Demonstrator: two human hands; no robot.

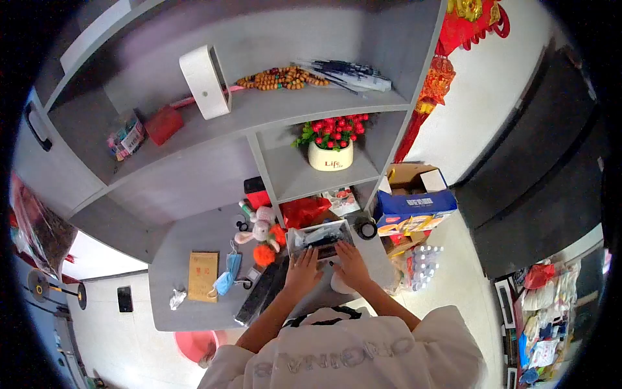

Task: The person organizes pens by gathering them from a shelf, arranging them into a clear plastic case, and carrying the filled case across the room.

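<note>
A shallow white-rimmed box (347,228) sits on the grey desk, with dark and clear plastic-wrapped items (319,235) in it. My left hand (303,273) lies at the box's near left side, its fingers stretched out over the near edge. At the near right side is my right hand (351,267), also with fingers extended and apart. Neither hand visibly grips anything, though the fingertips partly cover the near edge. Just beside the right hand lies a pale round object (341,284), partly hidden by it.
Left on the desk (178,243) are a brown envelope (203,275), a blue face mask (227,275), a plush toy (262,228) and a long black item (264,293). A black round object (365,228) stands right of the box. Shelves rise behind; a blue carton (414,211) stands right.
</note>
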